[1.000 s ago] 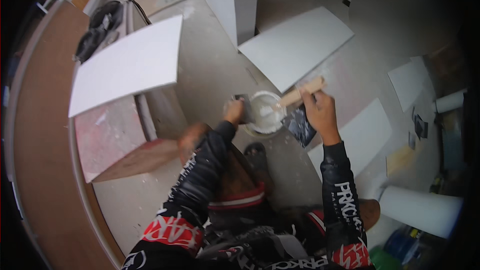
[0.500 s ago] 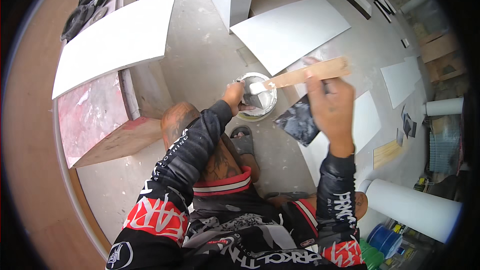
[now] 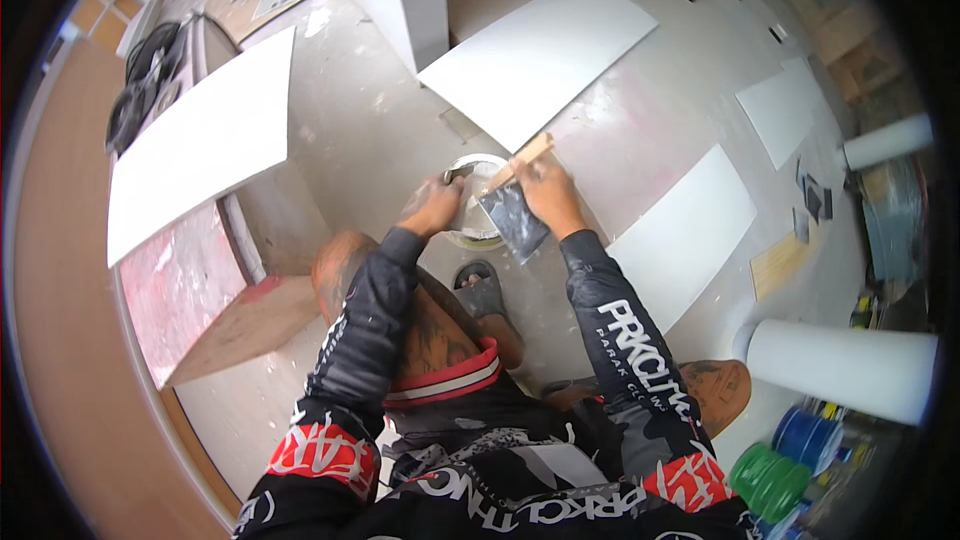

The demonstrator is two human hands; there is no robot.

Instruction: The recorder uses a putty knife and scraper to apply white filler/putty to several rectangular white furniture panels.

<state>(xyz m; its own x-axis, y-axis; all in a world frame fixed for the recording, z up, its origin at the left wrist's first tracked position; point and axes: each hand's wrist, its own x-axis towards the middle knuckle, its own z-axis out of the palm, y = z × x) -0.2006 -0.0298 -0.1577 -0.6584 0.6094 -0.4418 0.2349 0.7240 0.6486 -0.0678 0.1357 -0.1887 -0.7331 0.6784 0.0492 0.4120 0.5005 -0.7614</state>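
The person's left hand is at the left side of the round bucket, which stands on the floor and has white paste inside. Its fingers are closed on a dark flat tool, mostly hidden. The right hand, at the right side, is clamped on a wooden stick, slanting toward the bucket, and a dark square spreader with whitish smears. Beyond lies a white panel.

Panel lies on box, left of bucket
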